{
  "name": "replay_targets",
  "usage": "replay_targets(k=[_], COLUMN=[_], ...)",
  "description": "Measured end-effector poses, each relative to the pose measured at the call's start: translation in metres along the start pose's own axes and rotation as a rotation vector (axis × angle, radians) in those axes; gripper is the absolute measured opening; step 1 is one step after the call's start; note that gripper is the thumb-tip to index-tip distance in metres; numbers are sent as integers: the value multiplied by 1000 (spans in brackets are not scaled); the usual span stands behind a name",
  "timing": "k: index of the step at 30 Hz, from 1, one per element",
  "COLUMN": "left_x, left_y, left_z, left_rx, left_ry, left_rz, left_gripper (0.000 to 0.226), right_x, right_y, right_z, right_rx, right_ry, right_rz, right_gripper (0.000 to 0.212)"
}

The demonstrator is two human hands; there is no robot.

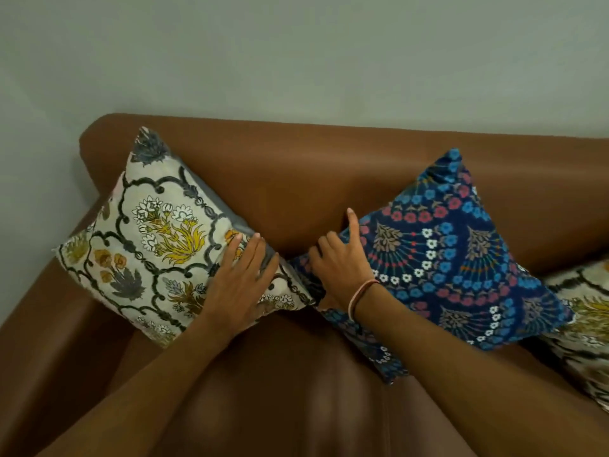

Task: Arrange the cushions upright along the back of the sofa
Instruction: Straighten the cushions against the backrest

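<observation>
L hand (242, 285) flat on cream cushion (155, 239).

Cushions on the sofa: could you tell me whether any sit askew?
Yes. The cream floral cushion and blue patterned cushion both stand on a corner like diamonds against the sofa back, not squarely upright.

Plain pale grey-green wall (296, 51) fills the background.

We see the third cushion (583, 324) cut off by the right edge, its left part hidden behind the blue cushion (461, 258).
</observation>
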State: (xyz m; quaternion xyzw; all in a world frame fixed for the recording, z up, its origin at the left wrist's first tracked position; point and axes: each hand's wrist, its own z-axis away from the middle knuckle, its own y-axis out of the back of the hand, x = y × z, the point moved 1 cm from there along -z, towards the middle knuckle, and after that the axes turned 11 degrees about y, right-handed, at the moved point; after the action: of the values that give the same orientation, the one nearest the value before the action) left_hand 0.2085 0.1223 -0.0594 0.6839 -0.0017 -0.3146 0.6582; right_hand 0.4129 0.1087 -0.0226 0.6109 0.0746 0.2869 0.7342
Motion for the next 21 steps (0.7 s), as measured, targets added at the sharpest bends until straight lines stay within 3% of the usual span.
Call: replay_targets(k=[1,5,7,12,16,19,21], left_x=[-2,-2,5,8,-6,-12,-29], left_y=[0,-2,-3,-10,-6,6,6], left_z=[-3,-18,-25,-28,-14,2,20], left_rx=[-23,-74,-79,-21,82,181,275], left_ry=[-1,22,23,27,12,28,89], left_rz=[-11,-47,-51,-72,-33,121,258], left_gripper=[102,96,95,106,104,94,90], right_x=[4,29,35,9,3,11,11], right_y=[-2,-4,-4,-15,-9,-7,-6], right_z=[3,27,41,46,23,10,17], right_rx=[33,91,130,274,127,-6,43], right_ry=[-21,-46,0,180,225,192,156], right_rz=[-24,-1,13,28,83,110,80], right_gripper=[46,87,94,68,79,88,97])
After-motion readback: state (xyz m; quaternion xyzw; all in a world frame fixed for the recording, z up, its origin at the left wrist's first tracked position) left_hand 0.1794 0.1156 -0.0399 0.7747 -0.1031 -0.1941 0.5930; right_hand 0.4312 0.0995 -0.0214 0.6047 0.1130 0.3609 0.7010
